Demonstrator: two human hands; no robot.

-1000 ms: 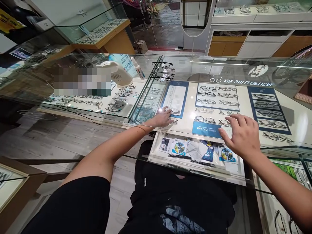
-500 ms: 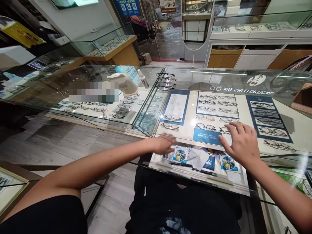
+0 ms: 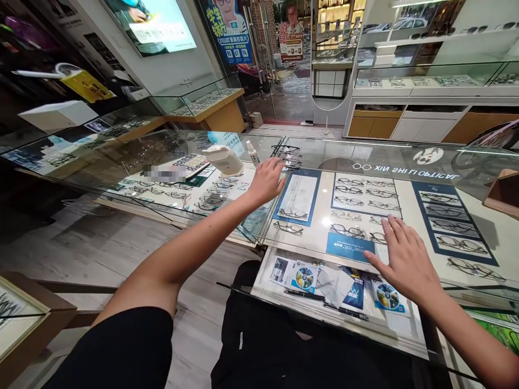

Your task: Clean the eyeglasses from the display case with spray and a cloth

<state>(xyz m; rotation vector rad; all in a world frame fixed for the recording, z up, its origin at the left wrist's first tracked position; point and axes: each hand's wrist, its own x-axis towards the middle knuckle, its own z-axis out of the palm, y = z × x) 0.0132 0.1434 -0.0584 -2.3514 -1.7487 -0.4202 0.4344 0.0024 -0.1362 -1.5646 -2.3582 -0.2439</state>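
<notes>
My left hand (image 3: 266, 179) is stretched forward over the glass counter, fingers extended. Its fingertips are at the near left of a row of dark eyeglass frames (image 3: 292, 161) lying on the glass top; whether they touch is hard to tell. My right hand (image 3: 408, 258) rests flat on the glass top with thumb and fingers apart and nothing in it. Below it, an open drawer (image 3: 279, 314) at my lap holds lens leaflets (image 3: 305, 276), a pale cloth (image 3: 335, 286) and dark pens (image 3: 305, 294).
A white device (image 3: 224, 160) and a spray bottle (image 3: 252, 153) stand on the counter left of the frames, with a calculator (image 3: 190, 163) farther left. More eyeglasses (image 3: 348, 190) lie inside the case. A wooden block (image 3: 505, 192) sits at the right edge.
My left hand has moved from above the drawer's left side forward to the dark frames. My right hand stays on the glass. The camera view has tilted up slightly.
</notes>
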